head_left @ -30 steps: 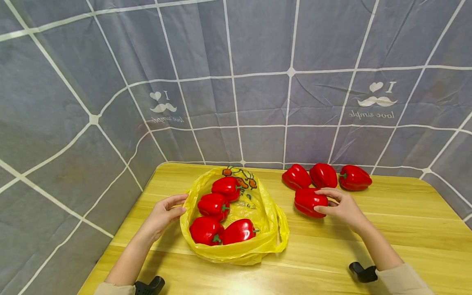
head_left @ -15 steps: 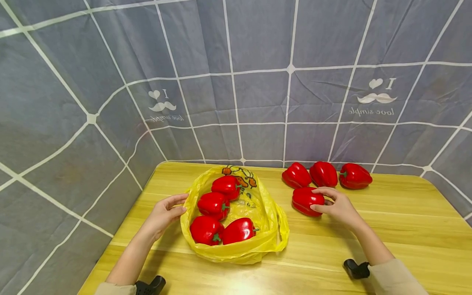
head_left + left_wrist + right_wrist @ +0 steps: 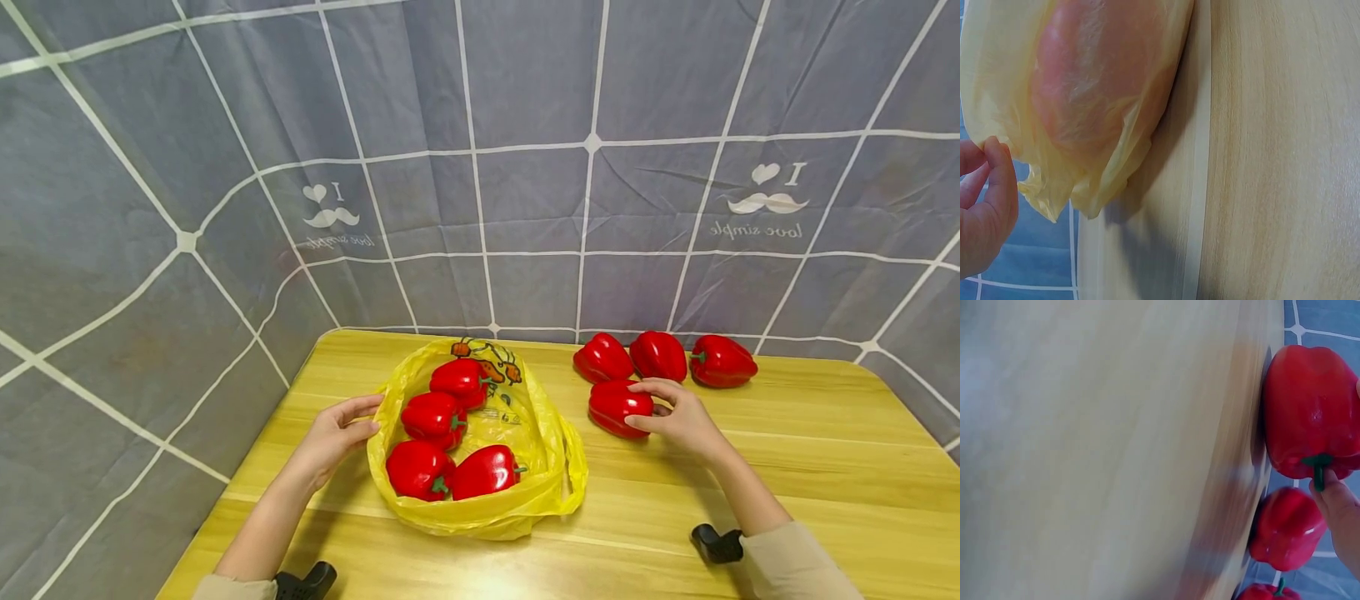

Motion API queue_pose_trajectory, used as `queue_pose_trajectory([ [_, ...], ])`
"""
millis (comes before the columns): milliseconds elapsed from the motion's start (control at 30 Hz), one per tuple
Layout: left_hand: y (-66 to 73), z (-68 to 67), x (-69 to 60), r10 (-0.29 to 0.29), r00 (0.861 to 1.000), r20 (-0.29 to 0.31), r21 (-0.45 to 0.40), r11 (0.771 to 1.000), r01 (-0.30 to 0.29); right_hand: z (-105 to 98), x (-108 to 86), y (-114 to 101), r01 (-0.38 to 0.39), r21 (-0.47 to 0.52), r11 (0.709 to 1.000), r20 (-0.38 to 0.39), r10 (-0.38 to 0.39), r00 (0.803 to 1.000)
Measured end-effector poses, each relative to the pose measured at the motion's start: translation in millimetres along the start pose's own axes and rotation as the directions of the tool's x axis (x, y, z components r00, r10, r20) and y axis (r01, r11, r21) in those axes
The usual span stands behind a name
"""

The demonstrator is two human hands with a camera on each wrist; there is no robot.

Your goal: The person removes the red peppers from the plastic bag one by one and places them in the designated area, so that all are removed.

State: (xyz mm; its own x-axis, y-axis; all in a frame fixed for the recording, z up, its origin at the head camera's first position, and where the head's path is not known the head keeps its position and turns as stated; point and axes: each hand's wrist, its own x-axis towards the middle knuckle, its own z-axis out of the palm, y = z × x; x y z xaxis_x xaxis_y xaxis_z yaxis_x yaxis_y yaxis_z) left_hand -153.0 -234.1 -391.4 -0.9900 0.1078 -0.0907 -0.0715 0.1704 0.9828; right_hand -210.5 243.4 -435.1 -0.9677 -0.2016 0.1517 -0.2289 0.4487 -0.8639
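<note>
A yellow plastic bag (image 3: pixel 551 467) lies wide-mouthed on the table, with several red bell peppers (image 3: pixel 435 419) inside. My left hand (image 3: pixel 333 433) pinches the bag's left rim between thumb and fingers; the left wrist view shows the thin plastic (image 3: pixel 1047 181) at the fingertips and a pepper showing red through it. To the right of the bag, my right hand (image 3: pixel 678 417) grips another red bell pepper (image 3: pixel 617 408) by its right end. In the right wrist view the thumb (image 3: pixel 1338 503) presses beside that pepper's green stem (image 3: pixel 1319 472). Whether it touches the table I cannot tell.
Three more red bell peppers (image 3: pixel 658 357) lie near the table's back edge, just behind the held one. A grey cloth with white lines (image 3: pixel 540 208) hangs behind and to the left. Yellow wood table (image 3: pixel 825 467) extends to the right of my right arm.
My right hand has moved slightly left with the bell pepper, closer to the bag. My left hand and the bag have stayed in place.
</note>
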Motion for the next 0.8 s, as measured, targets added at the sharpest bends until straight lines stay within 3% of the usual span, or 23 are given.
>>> queue_pose_trajectory([
  [400, 4.0, 2.5, 0.9, -0.018, 1.000, -0.003, -0.019, 1.000, 0.018, -4, 2.8, -6, -0.020, -0.002, 1.000, 0.018, 0.020, 1.000],
  [800, 3.4, 2.9, 0.1, -0.027, 1.000, -0.001, -0.022, 0.999, 0.027, -12, 8.9, -30, 0.060, -0.003, 0.998, 0.056, -0.060, 0.997],
])
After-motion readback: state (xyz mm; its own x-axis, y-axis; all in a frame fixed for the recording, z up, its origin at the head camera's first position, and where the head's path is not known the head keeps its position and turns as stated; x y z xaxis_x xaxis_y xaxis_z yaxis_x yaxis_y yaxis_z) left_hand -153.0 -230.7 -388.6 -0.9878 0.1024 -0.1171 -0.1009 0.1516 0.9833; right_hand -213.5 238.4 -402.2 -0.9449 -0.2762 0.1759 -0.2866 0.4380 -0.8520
